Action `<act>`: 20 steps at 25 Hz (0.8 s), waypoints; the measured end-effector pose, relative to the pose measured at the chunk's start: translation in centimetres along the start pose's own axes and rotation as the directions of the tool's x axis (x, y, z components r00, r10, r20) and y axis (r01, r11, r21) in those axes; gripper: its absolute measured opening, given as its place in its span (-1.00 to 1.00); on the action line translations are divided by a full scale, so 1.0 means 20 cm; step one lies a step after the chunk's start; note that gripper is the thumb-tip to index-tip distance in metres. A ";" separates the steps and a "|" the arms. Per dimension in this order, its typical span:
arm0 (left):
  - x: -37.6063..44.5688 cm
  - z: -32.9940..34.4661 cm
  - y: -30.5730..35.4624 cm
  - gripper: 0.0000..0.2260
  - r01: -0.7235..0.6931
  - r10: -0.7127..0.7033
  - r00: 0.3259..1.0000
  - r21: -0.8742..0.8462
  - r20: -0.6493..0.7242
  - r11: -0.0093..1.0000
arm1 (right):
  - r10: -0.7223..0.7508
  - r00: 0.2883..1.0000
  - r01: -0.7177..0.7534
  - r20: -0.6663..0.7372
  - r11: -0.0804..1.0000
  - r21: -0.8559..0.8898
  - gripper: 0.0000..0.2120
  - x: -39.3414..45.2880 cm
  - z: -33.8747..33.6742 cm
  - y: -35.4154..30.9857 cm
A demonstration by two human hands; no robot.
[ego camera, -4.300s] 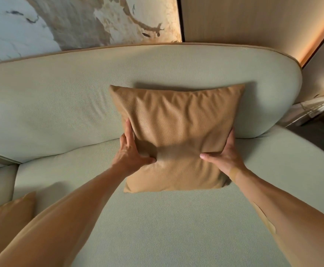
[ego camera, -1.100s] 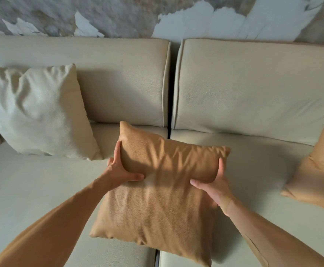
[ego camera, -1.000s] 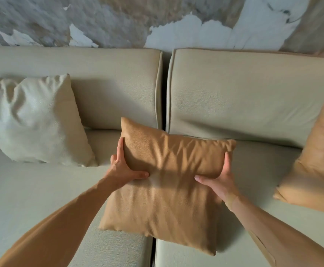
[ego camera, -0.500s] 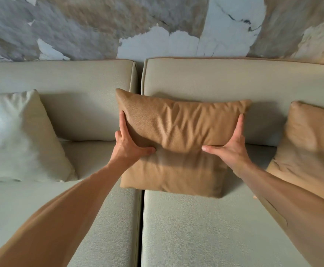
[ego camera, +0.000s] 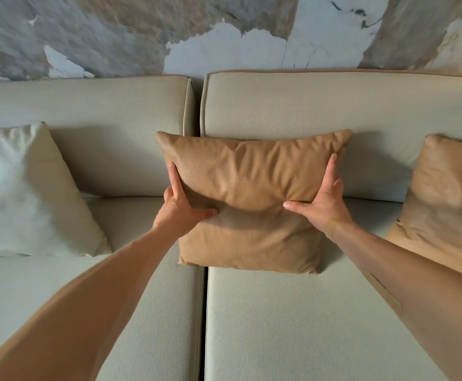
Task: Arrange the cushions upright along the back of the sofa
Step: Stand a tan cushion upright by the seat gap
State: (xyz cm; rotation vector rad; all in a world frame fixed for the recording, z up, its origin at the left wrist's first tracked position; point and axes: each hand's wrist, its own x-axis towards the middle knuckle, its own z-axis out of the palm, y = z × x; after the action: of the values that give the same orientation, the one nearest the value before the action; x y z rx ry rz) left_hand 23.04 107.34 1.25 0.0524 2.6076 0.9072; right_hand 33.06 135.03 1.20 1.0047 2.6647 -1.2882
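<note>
A tan leather cushion (ego camera: 251, 177) stands upright on the cream sofa seat (ego camera: 293, 320), leaning on the backrest (ego camera: 320, 105) just right of the seam between the two back sections. My left hand (ego camera: 181, 207) grips its left edge and my right hand (ego camera: 320, 204) grips its right edge, thumbs pressed into the front. A second tan cushion (ego camera: 444, 204) leans on the backrest at the right edge. A cream cushion (ego camera: 23, 193) leans on the backrest at the left.
A marbled wall panel (ego camera: 224, 37) rises directly behind the sofa. A narrow gap (ego camera: 203, 325) runs between the two seat sections below the held cushion. Both my forearms reach in from the lower corners.
I carried the tan cushion up from the seat and back against the backrest. It now stands steeper and closer to the back, and my view has shifted slightly right.
</note>
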 end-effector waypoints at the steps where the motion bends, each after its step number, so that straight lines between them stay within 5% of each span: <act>1: 0.00 0.00 -0.01 0.28 -0.013 0.013 1.000 0.026 0.001 1.000 | -0.016 1.000 0.014 -0.025 0.997 -0.075 0.30 -0.01 0.01 0.00; 5: -0.06 -0.03 -0.05 0.17 -0.097 0.100 0.995 0.138 -0.014 0.986 | -0.122 0.990 0.083 -0.065 0.899 -0.429 0.19 -0.11 -0.01 -0.04; 8: -0.15 -0.14 -0.05 0.08 -0.141 0.148 0.989 0.285 -0.002 0.948 | -0.181 0.979 0.202 0.094 0.793 -0.575 0.11 -0.23 -0.06 -0.11; 15: -0.63 -0.58 0.06 -0.02 -0.194 0.240 0.970 0.452 -0.046 0.871 | -0.296 0.894 0.448 0.337 0.630 -0.635 -0.15 -0.66 -0.33 -0.55; 20: -1.07 -0.92 0.16 -0.03 -0.185 0.269 0.957 0.476 -0.112 0.860 | -0.357 0.866 0.500 0.350 0.594 -0.630 -0.03 -1.00 -0.57 -0.83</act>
State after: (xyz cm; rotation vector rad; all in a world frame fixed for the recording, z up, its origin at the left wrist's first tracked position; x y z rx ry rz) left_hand 36.01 95.55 23.75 0.4368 2.9749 0.3450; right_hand 42.62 124.77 25.95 0.1119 2.9109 -0.2171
